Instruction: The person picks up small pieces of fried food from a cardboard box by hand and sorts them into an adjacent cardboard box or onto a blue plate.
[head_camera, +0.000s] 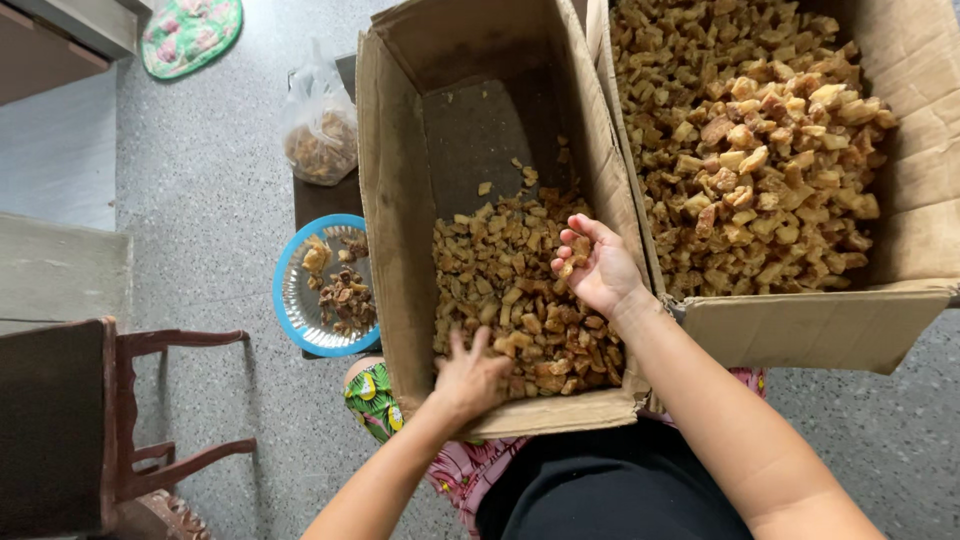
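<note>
Crinkly brown pieces (520, 290), perhaps fried, meet both hands (600, 268).

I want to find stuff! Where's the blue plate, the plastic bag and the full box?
Blue plate (290, 310): head view, on its left rim.
Plastic bag (318, 128): head view, on its middle.
Full box (815, 325): head view, on its front flap.

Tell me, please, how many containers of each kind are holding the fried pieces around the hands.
Cardboard boxes: 2, the left box with the left hand and right hand in it, and the fuller right box
Blue-rimmed plates: 1, the plate
Clear plastic bags: 1, the bag
Total: 4
</note>
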